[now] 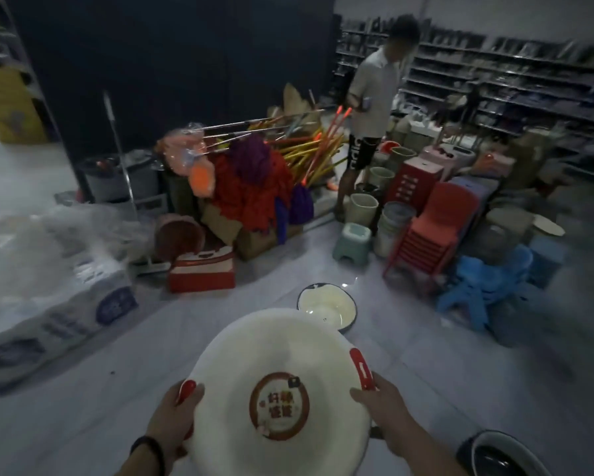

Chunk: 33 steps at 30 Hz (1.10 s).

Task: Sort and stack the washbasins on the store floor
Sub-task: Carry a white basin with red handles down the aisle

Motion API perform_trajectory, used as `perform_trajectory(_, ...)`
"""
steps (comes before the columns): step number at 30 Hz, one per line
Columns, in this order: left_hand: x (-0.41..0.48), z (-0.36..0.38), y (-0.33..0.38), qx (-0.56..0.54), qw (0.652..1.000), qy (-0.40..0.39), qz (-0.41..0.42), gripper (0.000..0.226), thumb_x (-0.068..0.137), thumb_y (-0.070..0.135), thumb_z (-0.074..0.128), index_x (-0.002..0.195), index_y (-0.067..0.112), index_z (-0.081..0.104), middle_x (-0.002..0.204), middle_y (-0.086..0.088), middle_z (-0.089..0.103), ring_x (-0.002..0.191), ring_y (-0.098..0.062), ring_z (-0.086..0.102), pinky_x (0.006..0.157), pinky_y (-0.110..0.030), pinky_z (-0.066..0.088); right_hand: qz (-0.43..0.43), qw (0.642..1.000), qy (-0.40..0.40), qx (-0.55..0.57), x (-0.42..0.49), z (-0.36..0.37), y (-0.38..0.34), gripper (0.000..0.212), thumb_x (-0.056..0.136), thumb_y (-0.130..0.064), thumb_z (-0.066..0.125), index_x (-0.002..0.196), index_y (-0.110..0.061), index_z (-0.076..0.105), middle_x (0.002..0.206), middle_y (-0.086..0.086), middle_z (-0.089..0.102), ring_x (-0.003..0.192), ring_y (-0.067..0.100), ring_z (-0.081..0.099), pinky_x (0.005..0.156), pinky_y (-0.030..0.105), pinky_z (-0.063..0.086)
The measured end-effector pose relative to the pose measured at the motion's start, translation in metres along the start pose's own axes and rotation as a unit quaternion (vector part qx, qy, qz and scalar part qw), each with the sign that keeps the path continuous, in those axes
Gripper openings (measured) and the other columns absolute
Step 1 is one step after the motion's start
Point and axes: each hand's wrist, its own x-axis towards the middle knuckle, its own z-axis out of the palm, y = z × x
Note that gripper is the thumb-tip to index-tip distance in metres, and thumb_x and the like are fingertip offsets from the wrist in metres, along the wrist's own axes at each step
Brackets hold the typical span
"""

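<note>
I hold a large white washbasin with red handles and a round red label in its bottom, tilted up in front of me. My left hand grips its left rim by one red handle. My right hand grips the right rim by the other red handle. On the floor just beyond it lies a smaller cream washbasin with a dark rim. A dark washbasin shows partly at the bottom right corner.
Stacked red chairs and blue chairs stand right. A small green stool, buckets and stools crowd behind. A mop pile and a red box lie ahead left, wrapped packages at left. A person stands by shelves.
</note>
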Motion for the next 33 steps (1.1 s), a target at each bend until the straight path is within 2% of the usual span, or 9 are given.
perform_trajectory(5, 0.055, 0.058, 0.067, 0.028, 0.998, -0.049, -0.014, 0.033, 0.09, 0.049, 0.075, 0.104, 0.021, 0.067, 0.093, -0.012, 0.07, 0.083, -0.03, 0.065, 0.075, -0.048, 0.057, 0.022, 0.998, 0.027, 0.056, 0.072, -0.012, -0.023, 0.018, 0.092, -0.007, 0.072, 0.105, -0.018, 0.075, 0.104, 0.01, 0.079, 0.099, 0.034, 0.073, 0.097, 0.059, 0.059)
perform_trajectory(8, 0.096, 0.091, 0.108, 0.053, 0.997, -0.057, -0.015, 0.027, 0.091, 0.043, 0.076, 0.104, 0.021, 0.066, 0.098, -0.014, 0.07, 0.088, -0.033, 0.065, 0.078, -0.053, 0.058, 0.034, 0.996, 0.027, 0.076, 0.133, -0.01, -0.042, 0.019, 0.091, -0.006, 0.072, 0.106, -0.018, 0.074, 0.105, 0.012, 0.079, 0.1, 0.035, 0.073, 0.099, 0.06, 0.058)
perform_trajectory(14, 0.198, 0.159, 0.187, 0.17, 0.984, -0.041, 0.017, 0.039, 0.091, 0.021, 0.079, 0.12, 0.0, 0.065, 0.083, -0.002, 0.062, 0.076, -0.023, 0.058, 0.068, -0.032, 0.043, 0.051, 0.99, 0.032, 0.129, 0.26, -0.002, -0.105, 0.017, 0.09, -0.022, 0.076, 0.106, -0.025, 0.073, 0.1, 0.008, 0.079, 0.094, 0.032, 0.075, 0.088, 0.051, 0.064)
perform_trajectory(16, 0.229, 0.185, 0.21, 0.183, 0.981, -0.051, -0.024, 0.039, 0.09, 0.016, 0.08, 0.121, 0.007, 0.057, 0.093, -0.006, 0.061, 0.079, -0.026, 0.057, 0.063, -0.03, 0.044, 0.059, 0.989, 0.041, 0.131, 0.293, -0.005, -0.125, 0.015, 0.091, -0.028, 0.075, 0.106, -0.026, 0.072, 0.1, 0.007, 0.078, 0.094, 0.029, 0.074, 0.086, 0.049, 0.064)
perform_trajectory(19, 0.276, 0.224, 0.238, 0.177, 0.979, -0.073, -0.075, 0.045, 0.088, 0.008, 0.079, 0.126, 0.012, 0.055, 0.11, -0.016, 0.066, 0.095, -0.04, 0.064, 0.068, -0.045, 0.055, 0.081, 0.986, 0.06, 0.132, 0.337, -0.016, -0.148, 0.018, 0.09, -0.031, 0.075, 0.104, -0.019, 0.073, 0.098, 0.011, 0.078, 0.091, 0.031, 0.075, 0.082, 0.049, 0.066)
perform_trajectory(22, 0.327, 0.27, 0.265, 0.208, 0.968, -0.097, -0.102, 0.056, 0.088, 0.015, 0.077, 0.136, 0.026, 0.051, 0.123, -0.013, 0.063, 0.108, -0.042, 0.06, 0.076, -0.058, 0.055, 0.116, 0.979, 0.079, 0.149, 0.378, -0.03, -0.164, 0.022, 0.088, -0.03, 0.078, 0.107, -0.02, 0.07, 0.1, 0.009, 0.077, 0.091, 0.03, 0.075, 0.079, 0.048, 0.066)
perform_trajectory(26, 0.389, 0.35, 0.309, 0.243, 0.956, -0.13, -0.1, 0.045, 0.097, 0.016, 0.067, 0.132, 0.034, 0.045, 0.127, -0.008, 0.055, 0.097, -0.033, 0.056, 0.067, -0.048, 0.052, 0.152, 0.964, 0.117, 0.187, 0.435, -0.04, -0.179, 0.03, 0.087, -0.029, 0.079, 0.112, -0.02, 0.066, 0.106, 0.008, 0.075, 0.094, 0.03, 0.073, 0.074, 0.047, 0.065)
perform_trajectory(30, 0.477, 0.43, 0.339, 0.287, 0.935, -0.191, -0.078, 0.05, 0.094, 0.013, 0.067, 0.136, 0.033, 0.049, 0.127, -0.008, 0.063, 0.101, -0.037, 0.065, 0.077, -0.054, 0.059, 0.196, 0.942, 0.169, 0.215, 0.501, -0.04, -0.195, 0.032, 0.088, -0.031, 0.08, 0.112, -0.021, 0.062, 0.11, 0.009, 0.071, 0.098, 0.031, 0.07, 0.077, 0.051, 0.065)
perform_trajectory(33, 0.546, 0.495, 0.362, 0.335, 0.918, -0.209, -0.043, 0.053, 0.092, 0.011, 0.07, 0.138, 0.029, 0.052, 0.12, -0.008, 0.066, 0.1, -0.036, 0.066, 0.081, -0.047, 0.058, 0.236, 0.921, 0.198, 0.24, 0.557, -0.032, -0.202, 0.033, 0.088, -0.032, 0.08, 0.112, -0.02, 0.062, 0.111, 0.01, 0.071, 0.099, 0.032, 0.071, 0.076, 0.053, 0.067)
